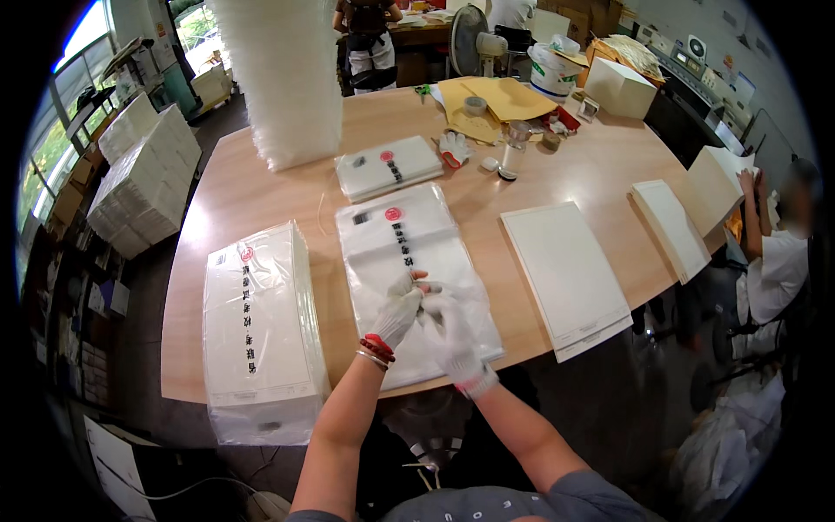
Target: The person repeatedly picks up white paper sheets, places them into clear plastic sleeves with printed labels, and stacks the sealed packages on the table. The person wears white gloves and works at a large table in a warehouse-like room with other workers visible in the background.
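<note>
My left hand, in a white glove with bare fingertips showing, is closed above a clear printed plastic bag lying flat in front of me. Red bands and a pale bangle circle that wrist. Against its fingers is my right hand, also white-gloved and smeared by motion. Anything between the fingers is too small to make out. To the left lies a thick stack of white paper inside a clear printed bag. Beyond the flat bag rests a folded pile of similar plastic bags. At the right is a stack of white paper sheets.
A tall bundle of clear plastic stands at the far left of the table. Farther back are a spare glove, a clear jar, yellow envelopes and a white bucket. At right, a person handles paper.
</note>
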